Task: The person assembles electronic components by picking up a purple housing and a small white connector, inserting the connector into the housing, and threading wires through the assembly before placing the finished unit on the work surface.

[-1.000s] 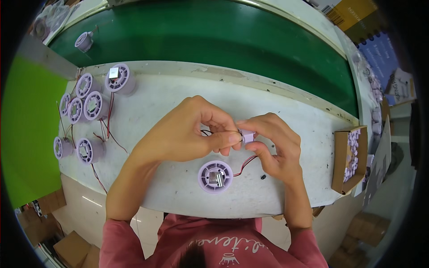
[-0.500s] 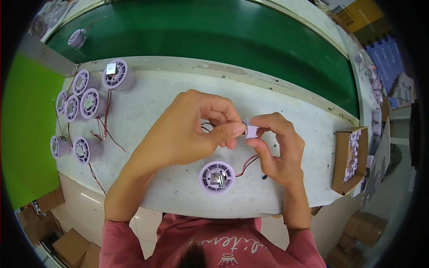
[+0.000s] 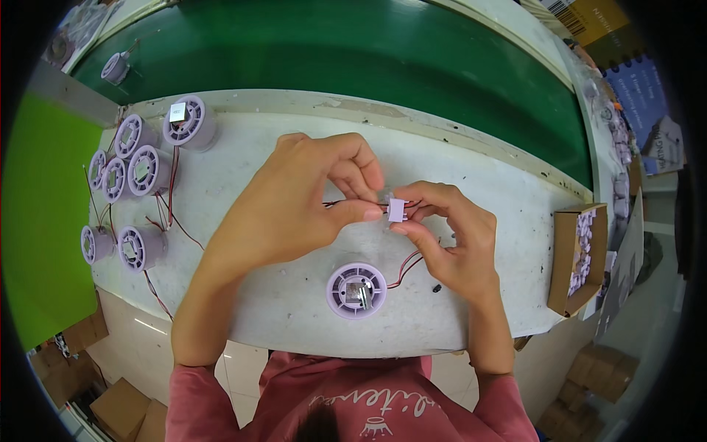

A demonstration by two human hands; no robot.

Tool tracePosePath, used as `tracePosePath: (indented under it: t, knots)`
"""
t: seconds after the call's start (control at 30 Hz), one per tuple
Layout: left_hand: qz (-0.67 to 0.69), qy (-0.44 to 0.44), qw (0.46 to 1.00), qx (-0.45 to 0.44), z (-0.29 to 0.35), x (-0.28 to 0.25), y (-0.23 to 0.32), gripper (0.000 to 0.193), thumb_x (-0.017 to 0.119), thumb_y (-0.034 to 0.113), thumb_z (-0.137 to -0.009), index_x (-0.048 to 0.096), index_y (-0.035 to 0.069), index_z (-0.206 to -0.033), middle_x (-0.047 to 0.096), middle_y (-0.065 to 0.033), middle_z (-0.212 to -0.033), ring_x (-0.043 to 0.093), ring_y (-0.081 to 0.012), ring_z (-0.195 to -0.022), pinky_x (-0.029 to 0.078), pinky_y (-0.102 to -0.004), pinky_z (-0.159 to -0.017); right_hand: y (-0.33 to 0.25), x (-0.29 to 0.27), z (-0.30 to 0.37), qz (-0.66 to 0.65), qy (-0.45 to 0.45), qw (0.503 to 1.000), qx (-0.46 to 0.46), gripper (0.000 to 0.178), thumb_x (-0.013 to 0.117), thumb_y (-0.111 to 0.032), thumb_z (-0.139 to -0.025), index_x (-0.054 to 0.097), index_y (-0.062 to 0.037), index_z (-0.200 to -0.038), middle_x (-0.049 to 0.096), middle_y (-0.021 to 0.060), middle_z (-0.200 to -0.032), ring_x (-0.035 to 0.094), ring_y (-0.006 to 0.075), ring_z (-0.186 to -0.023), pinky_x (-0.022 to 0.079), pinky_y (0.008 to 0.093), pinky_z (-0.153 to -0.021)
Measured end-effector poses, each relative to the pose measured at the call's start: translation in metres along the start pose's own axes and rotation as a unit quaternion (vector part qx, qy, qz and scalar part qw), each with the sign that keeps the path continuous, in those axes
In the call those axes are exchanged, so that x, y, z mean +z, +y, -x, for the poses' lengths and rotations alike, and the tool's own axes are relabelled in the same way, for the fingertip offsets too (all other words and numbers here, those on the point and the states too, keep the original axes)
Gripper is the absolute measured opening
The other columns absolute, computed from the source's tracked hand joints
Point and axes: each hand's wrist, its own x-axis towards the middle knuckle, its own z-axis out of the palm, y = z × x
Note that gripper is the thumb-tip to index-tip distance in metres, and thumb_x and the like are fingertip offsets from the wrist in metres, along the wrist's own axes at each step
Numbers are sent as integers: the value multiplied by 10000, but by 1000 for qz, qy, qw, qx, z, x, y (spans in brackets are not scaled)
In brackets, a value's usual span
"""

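Note:
My right hand (image 3: 462, 239) pinches a small lilac plastic part (image 3: 396, 210) between thumb and fingertips, above the middle of the table. Red and black wires (image 3: 414, 203) run through or along this part; which one cannot be made out. On its left side, the wires pass behind the thumb of my left hand (image 3: 305, 202), whose curled fingers seem to hold them; the index fingertip is lifted off the thumb. Below my hands lies a round lilac housing (image 3: 356, 291) with a slotted rim and a silvery square at its centre. Its wires lead up toward my right hand.
Several similar lilac housings (image 3: 149, 170) with trailing wires stand at the left. Another housing (image 3: 115, 68) sits on the green belt (image 3: 294, 59) behind a raised ledge. At the right is a cardboard box (image 3: 563, 258) of small lilac parts. A green panel (image 3: 51, 221) borders the left.
Both hands have shifted slightly left with the small lilac part. My left index finger has lifted away from it, and more of the wires now shows beside the part.

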Motion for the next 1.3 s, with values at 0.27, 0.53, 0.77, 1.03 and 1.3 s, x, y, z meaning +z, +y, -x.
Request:
tracePosePath:
  t: [0.27, 0.53, 0.77, 1.03, 1.3]
  knots:
    - [-343, 42, 938, -44, 25, -3, 19, 535, 816, 292, -711, 584, 81, -1145, 673, -83, -1049, 614, -263, -1030, 349, -406, -996, 2, -12, -12, 64, -109, 990, 65, 315, 739, 23, -750, 661, -50, -1046, 656, 108, -1019, 626, 261, -925, 544, 328, -745]
    - [-315, 30, 941, -124, 62, -18, 31, 738, 869, 209, -577, 560, 52, -1229, 635, -135, -1140, 589, -356, -1047, 471, -428, -876, 7, -11, -14, 117, -190, 971, 80, 350, 747, 9, -732, 661, -72, -1062, 658, 83, -1004, 588, 281, -942, 465, 379, -858]
    - [-207, 121, 969, -58, 69, -10, -2, 631, 827, 45, -568, 622, 68, -1164, 658, -118, -1115, 638, -311, -1004, 513, -372, -857, 2, 0, -31, 204, -248, 947, -10, 322, 756, -31, -724, 665, -91, -1028, 650, 59, -942, 558, 254, -957, 395, 374, -902]
    - [-65, 161, 985, -6, 68, -13, 1, 655, 893, 132, -517, 676, 26, -1126, 711, -103, -1006, 685, -189, -897, 520, -320, -845, -25, 4, -45, 60, -223, 973, -22, 368, 781, 1, -682, 676, 4, -1035, 695, 115, -970, 625, 267, -907, 486, 361, -825]
    - [105, 111, 988, -6, 68, -21, 14, 783, 927, 104, -463, 641, -45, -1177, 706, -120, -1049, 676, -173, -952, 526, -306, -874, -50, -3, -44, -93, -198, 973, 66, 317, 752, 30, -738, 635, 72, -1029, 675, 178, -981, 641, 241, -921, 497, 352, -845]
